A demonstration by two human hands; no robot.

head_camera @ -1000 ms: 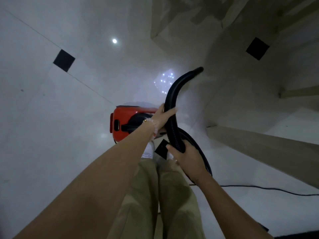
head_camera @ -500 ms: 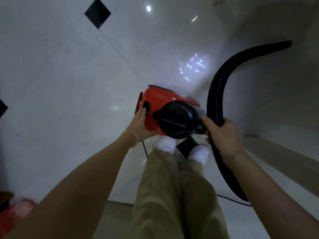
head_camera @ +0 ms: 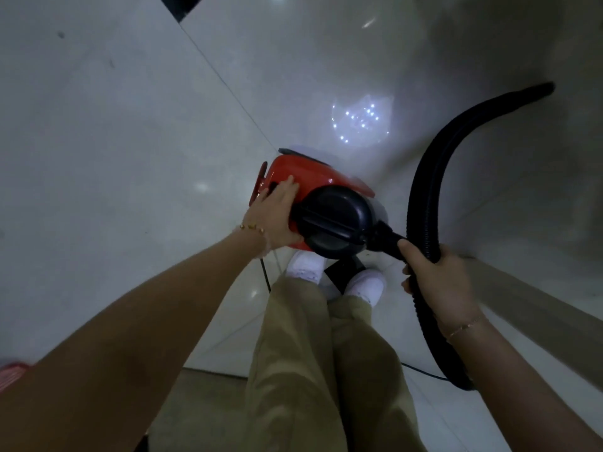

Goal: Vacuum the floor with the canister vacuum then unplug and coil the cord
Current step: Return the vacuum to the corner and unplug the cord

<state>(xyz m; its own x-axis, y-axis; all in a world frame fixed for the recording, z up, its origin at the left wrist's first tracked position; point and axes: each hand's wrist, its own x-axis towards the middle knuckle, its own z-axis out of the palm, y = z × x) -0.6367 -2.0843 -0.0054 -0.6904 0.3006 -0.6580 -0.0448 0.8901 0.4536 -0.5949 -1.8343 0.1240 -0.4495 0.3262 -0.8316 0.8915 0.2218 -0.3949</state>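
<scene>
The red plastic canister vacuum [head_camera: 306,187] with a round black front cap [head_camera: 336,221] sits in the middle of the view, above the person's white shoes [head_camera: 365,285], and whether it rests on the floor or is lifted off it cannot be told. At the far left bottom edge a blurred red object [head_camera: 13,370] shows, too unclear to identify. The left hand [head_camera: 277,216], a thin gold bracelet [head_camera: 251,227] at its wrist, lies flat and spread against the red shell, fingers extended over the top beside the black cap and the thumb under the body; it presses on the casing rather than closing around anything. A thin black power cord [head_camera: 266,275] hangs down from under the vacuum beside the left shoe. Olive fabric trousers [head_camera: 310,370] fill the lower centre. A smooth black cuff joins the cap to the ribbed black flexible hose [head_camera: 427,177]. The right hand [head_camera: 437,282] is curled around this hose just past the cuff. From there the hose arcs up and to the right, its open end near the upper right, while another length runs down past the right wrist towards the floor. The floor [head_camera: 130,125] is glossy pale stone tile with thin joints and small black diamond insets, mirroring points of light. A beige ledge [head_camera: 538,308] borders it on the right.
</scene>
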